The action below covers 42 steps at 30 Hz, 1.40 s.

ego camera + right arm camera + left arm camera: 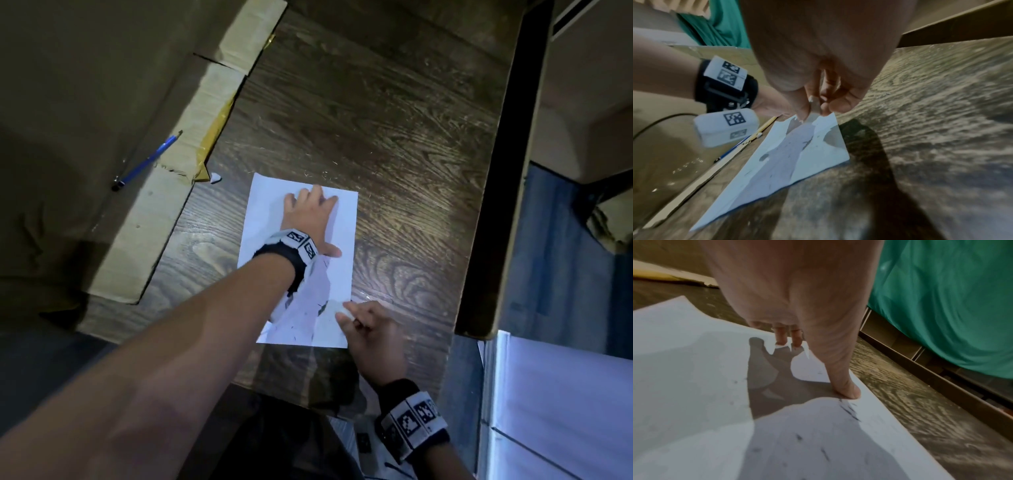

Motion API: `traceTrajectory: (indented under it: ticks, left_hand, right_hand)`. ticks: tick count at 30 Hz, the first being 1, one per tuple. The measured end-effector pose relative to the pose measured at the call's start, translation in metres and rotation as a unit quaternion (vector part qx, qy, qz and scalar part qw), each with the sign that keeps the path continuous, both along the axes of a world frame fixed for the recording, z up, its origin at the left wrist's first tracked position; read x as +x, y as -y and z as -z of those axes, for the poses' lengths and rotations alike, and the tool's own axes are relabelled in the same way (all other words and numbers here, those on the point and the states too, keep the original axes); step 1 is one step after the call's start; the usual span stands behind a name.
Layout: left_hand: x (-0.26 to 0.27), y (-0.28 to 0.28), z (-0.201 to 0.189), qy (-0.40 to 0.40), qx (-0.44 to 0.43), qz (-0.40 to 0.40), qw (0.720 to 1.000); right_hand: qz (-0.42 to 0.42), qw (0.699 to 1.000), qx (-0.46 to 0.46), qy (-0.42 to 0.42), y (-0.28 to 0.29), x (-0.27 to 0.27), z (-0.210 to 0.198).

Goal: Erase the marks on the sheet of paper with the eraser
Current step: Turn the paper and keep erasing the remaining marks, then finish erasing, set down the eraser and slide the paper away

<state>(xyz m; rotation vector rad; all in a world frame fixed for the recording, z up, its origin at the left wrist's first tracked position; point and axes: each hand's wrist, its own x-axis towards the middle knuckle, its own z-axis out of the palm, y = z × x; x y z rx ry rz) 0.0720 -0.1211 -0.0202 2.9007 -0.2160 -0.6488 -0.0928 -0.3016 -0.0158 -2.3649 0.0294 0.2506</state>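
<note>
A white sheet of paper point(342, 219) lies on the dark wooden table point(394, 137). My left hand point(308, 216) rests flat on its upper half, fingers spread, and the thumb point(849, 391) presses near the right edge. Dark pencil marks point(849, 410) dot the lower half of the sheet point(684, 369). At the sheet's lower right edge, my right hand point(366, 329) pinches a small pale eraser point(815, 107) between thumb and fingers. The eraser's tip is at the paper point(818, 155). From the head view the fingers mostly hide the eraser.
A blue pencil point(147, 161) lies on a flattened cardboard box point(154, 222) left of the paper. A small white scrap point(215, 177) sits at the box's edge. The table ends in a raised wooden rim point(507, 171) on the right. Green cloth point(951, 305) hangs beyond it.
</note>
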Motion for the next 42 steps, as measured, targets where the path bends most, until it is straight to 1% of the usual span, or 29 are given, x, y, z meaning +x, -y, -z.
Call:
traceTrajectory:
  ticks: [3,5,6,7,10,13,18,21,23,25,27,29,32,34,36,39,42]
  left_hand:
    - [0.003,-0.011,-0.002,-0.003,0.027,-0.050,0.998]
    - [0.002,-0.019,-0.001,-0.007,0.018,-0.085,0.996]
    - [0.001,-0.024,0.000,-0.008,0.010,-0.101,0.995]
    - [0.000,-0.027,0.000,-0.009,0.003,-0.115,0.993]
    - [-0.003,-0.041,0.002,-0.024,-0.020,-0.150,0.988]
    - [-0.005,-0.056,0.004,-0.023,-0.018,-0.162,0.986]
    - [0.008,-0.070,0.003,0.014,-0.002,-0.108,0.994]
    - [0.016,-0.074,0.001,0.012,0.010,-0.089,0.996]
    - [0.013,-0.076,0.003,0.006,0.012,-0.105,0.994]
    - [0.006,-0.079,0.002,0.016,0.031,-0.121,0.992]
    - [-0.002,-0.082,-0.003,0.012,0.059,-0.123,0.990]
    - [-0.010,-0.088,-0.006,-0.010,0.061,-0.136,0.989]
    - [-0.034,-0.105,-0.008,-0.057,-0.011,-0.184,0.981]
    - [-0.061,-0.113,-0.010,-0.097,-0.029,-0.195,0.976]
    - [-0.092,-0.115,-0.013,-0.127,-0.014,-0.183,0.975]
    - [-0.130,-0.102,-0.025,-0.177,-0.020,-0.163,0.970]
    - [-0.154,-0.080,-0.040,-0.278,-0.033,-0.123,0.952]
  right_hand:
    - [-0.097,0.995,0.012,-0.030,-0.007,-0.015,0.001]
    - [-0.176,0.984,0.006,-0.020,-0.014,-0.023,0.005]
    - [-0.202,0.979,-0.004,-0.006,-0.016,-0.026,0.008]
    - [-0.210,0.978,-0.012,-0.002,-0.016,-0.026,0.012]
    - [-0.191,0.981,-0.009,-0.031,-0.008,-0.017,0.014]
    - [-0.174,0.985,-0.021,0.003,0.010,-0.002,0.013]
    - [-0.182,0.983,-0.025,-0.030,0.029,0.022,0.009]
    - [-0.134,0.989,-0.032,-0.055,0.017,0.027,-0.001]
    - [-0.113,0.992,-0.017,-0.047,0.001,0.023,-0.003]
    - [-0.108,0.994,-0.008,-0.033,-0.012,0.015,-0.001]
    - [-0.111,0.993,-0.019,-0.030,-0.018,0.009,0.003]
    - [-0.098,0.994,-0.029,-0.044,-0.014,0.014,0.005]
    - [-0.093,0.992,-0.069,-0.045,0.005,0.040,0.002]
    - [-0.098,0.991,-0.076,-0.045,0.017,0.062,-0.003]
    - [-0.101,0.992,-0.060,-0.050,0.025,0.084,-0.006]
    - [-0.080,0.994,-0.024,-0.072,0.028,0.112,-0.006]
    - [-0.085,0.995,-0.029,-0.053,0.022,0.130,-0.004]
